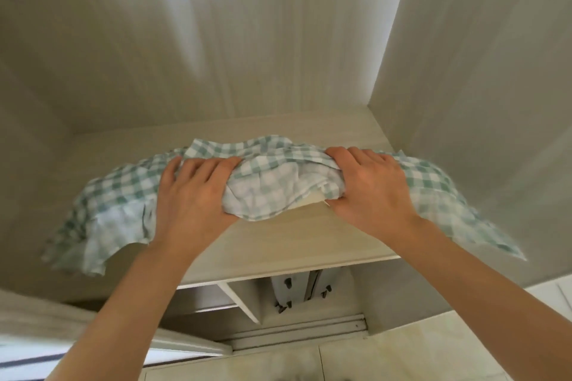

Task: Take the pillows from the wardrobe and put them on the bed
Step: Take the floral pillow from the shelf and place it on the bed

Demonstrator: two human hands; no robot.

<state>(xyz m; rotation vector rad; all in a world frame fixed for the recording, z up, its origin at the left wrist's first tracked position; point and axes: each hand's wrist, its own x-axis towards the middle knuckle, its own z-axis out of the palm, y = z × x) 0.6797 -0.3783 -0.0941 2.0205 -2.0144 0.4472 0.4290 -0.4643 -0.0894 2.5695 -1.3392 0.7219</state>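
Observation:
A pillow (266, 182) in a green-and-white checked case lies across a pale wooden wardrobe shelf (297, 241), its frilled ends hanging off the shelf's left and right. My left hand (195, 192) grips the pillow left of its middle, fingers curled into the cloth. My right hand (371, 189) grips it right of the middle, thumb tucked under the front edge. Both arms reach up from the bottom of the view. The pillow's rear side is hidden behind the bunched fabric.
The wardrobe's back panel (216, 40) and right side wall (479, 102) enclose the shelf. Below the shelf are a lower divider (241, 300), a white item with dark marks (294, 291) and a sliding-door track (303, 331). Pale floor tiles (433, 349) lie below.

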